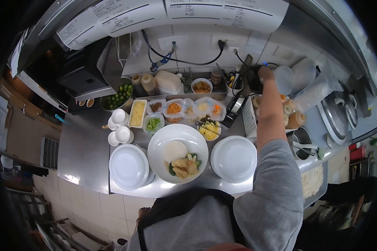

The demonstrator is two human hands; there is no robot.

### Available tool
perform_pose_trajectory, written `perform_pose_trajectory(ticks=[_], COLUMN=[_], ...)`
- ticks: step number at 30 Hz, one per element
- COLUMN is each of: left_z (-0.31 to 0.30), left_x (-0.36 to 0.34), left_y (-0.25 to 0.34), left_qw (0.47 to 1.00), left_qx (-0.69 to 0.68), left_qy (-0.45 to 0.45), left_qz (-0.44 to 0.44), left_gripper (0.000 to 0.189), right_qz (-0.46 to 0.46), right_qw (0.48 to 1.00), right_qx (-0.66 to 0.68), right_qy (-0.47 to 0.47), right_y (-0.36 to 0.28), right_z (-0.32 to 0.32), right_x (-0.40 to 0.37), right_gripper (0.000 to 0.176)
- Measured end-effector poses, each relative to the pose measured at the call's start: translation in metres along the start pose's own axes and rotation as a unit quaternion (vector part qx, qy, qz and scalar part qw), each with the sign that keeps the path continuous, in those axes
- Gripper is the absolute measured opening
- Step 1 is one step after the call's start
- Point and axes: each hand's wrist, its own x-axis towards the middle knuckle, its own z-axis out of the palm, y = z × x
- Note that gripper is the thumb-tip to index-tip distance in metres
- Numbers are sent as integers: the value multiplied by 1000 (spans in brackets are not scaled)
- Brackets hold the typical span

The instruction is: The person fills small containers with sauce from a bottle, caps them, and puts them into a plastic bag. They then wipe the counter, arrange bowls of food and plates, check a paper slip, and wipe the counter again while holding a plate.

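My right arm is stretched to the back right of the counter. My right hand [266, 74] is beside dark items and a plastic container [284, 79]; its fingers are hidden, so whatever it touches does not show. Low at my side, below the counter edge, hangs my left hand [144, 212], small and mostly covered by my body. In front of me a large white bowl [154, 161] holds a mound of white rice [175, 151], pieces of pale brown food [182, 169] and green vegetables [172, 170]. Upside-down white plates or bowls are stacked left [129, 166] and right [234, 159].
Behind the bowl stand bags of chopped green onion [153, 124] and orange shreds [174, 108], and a yellow-filled tray [137, 113]. Green limes [122, 94] fill a pot at left. Sauce bottles [296, 120], a metal pot [301, 138] and lids [334, 115] are right. Order slips [222, 12] hang above.
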Motion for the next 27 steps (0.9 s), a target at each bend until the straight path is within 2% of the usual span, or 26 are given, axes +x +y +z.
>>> perform_pose_trajectory(ticks=[1,2,4,5,6,7,9,10,12,13,14,15,18,21,22,24,26,27], left_z=[1,-1,-20,-28,-35,-41,-55,-58,-22,-12,-13,-14,-26,-40,-40,-45,-48,-49], left_x=[-4,-8,-13,-11,-9,-5,7,7,36,49,50,55,70,85,89,97,102,104], left_y=[2,6,28,37,45,50,59,62,16,4,3,5,19,43,47,59,69,73], left_qw=[999,999,967,967,950,930,934,938,995,999,998,998,997,996,995,994,994,994], left_qx=[-39,-38,-153,-152,-167,-181,-173,-167,-69,-10,5,2,-24,-45,-48,-52,-49,-45], left_qy=[-2,-4,-31,-32,-39,-46,-61,-73,-22,21,4,-13,-56,-80,-85,-94,-100,-104], left_qz=[-35,-34,-202,-200,-259,-317,-305,-296,-64,45,70,65,39,8,6,5,5,9], left_gripper=[29,29,35,35,37,39,36,33,31,30,30,30,30,30,30,30,30,30], right_qz=[-26,-50,-57,-66,-118,-114,-218,-210,-244,-233,-209,-182,-125,-75,-48,17,17,20], right_qw=[999,998,998,997,990,991,970,972,937,940,932,920,924,951,969,990,1000,997], right_qx=[-24,-48,-34,-20,-20,-21,31,30,192,192,255,318,338,295,241,131,19,66], right_qy=[-6,-12,11,35,67,66,104,102,160,159,149,139,131,45,1,-44,6,-32], right_y=[4,6,7,8,10,13,21,27,39,44,49,58,96,139,142,172,194,199], right_z=[2,1,-8,-12,-25,-40,-76,-93,-124,-141,-157,-163,-156,-113,-105,-42,34,60], right_x=[3,2,6,5,-4,-17,-58,-84,-148,-182,-218,-250,-324,-383,-406,-441,-477,-487], right_gripper=[25,26,26,26,26,26,25,25,19,19,16,14,15,10,10,20,29,23])
